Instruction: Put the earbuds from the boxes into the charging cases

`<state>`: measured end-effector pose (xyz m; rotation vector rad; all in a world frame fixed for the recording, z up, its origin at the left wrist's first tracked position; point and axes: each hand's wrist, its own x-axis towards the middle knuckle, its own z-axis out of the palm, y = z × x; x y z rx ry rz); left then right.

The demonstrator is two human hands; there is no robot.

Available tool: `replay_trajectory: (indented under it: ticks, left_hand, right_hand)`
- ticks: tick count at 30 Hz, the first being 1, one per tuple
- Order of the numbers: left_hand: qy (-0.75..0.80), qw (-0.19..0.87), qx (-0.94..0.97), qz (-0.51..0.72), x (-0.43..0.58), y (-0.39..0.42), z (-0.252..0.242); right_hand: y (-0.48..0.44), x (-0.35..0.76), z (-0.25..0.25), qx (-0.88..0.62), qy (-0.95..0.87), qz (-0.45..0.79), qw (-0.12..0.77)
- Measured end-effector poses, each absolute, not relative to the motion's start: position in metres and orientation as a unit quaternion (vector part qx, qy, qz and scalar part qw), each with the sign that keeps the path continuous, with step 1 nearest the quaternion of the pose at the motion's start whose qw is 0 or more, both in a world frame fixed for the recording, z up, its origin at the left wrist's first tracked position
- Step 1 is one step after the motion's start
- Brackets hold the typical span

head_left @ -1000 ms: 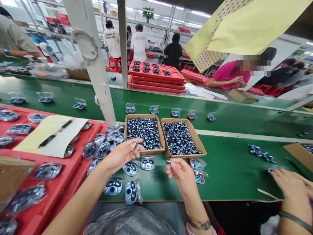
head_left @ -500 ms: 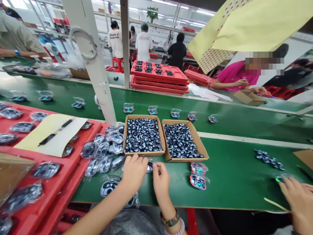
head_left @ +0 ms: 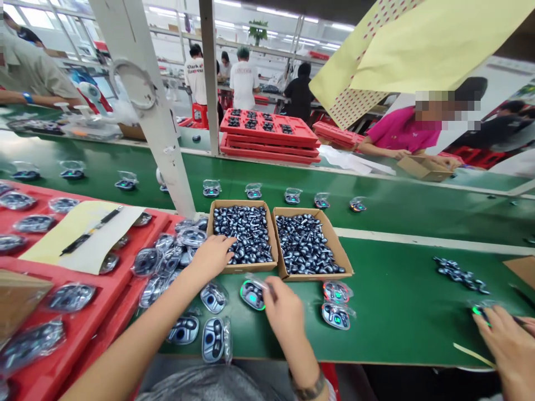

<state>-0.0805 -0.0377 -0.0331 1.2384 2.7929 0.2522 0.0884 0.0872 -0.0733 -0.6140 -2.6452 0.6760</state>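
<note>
**A:** What's the left grip (head_left: 213,257) doing?

**B:** Its fingers are spread and curved over dark metallic-blue earbuds (head_left: 246,234), heaped in a brown cardboard box (head_left: 251,267). I can't tell whether it's pinching one.

**A:** And the right grip (head_left: 286,314)?

**B:** Its fingers are pressed together on the clear film of a glossy wrapped earbud case (head_left: 253,295) with a green glow. The case lies on the green worktop (head_left: 397,317), just in front of the box.

**A:** What's around them?

**B:** A second cardboard box (head_left: 334,245) of the same earbuds sits right beside the first. Two glowing wrapped cases (head_left: 336,303) lie to the right, and unlit ones (head_left: 213,340) lie near the worktop's front edge. On the left, a red tray (head_left: 104,284) holds more wrapped cases and a cream sheet of paper (head_left: 79,239) with a black pen (head_left: 90,236) on it.

**A:** Any readable writing?

**B:** Only on a distant white T-shirt (head_left: 196,81), perhaps "Dark & Harvest", but it's blurred.

**A:** Anyone else close by?

**B:** A co-worker's hand (head_left: 507,356) is at far right, by another glowing case (head_left: 480,314).
</note>
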Motion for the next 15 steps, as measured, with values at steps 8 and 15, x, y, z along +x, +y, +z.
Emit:
replay_trajectory:
  ticks: [8,15]
  left_hand:
    - [0.898,0.063,0.428,0.084,-0.101,-0.023,-0.033]
    - [0.894,0.043,0.406,0.186,-0.096,-0.033,-0.029]
  right_hand:
    - [0.241,0.186,-0.063,-0.653,-0.704,0.045,0.276]
    - [0.256,0.209,-0.067,-0.700,-0.697,0.115,0.108]
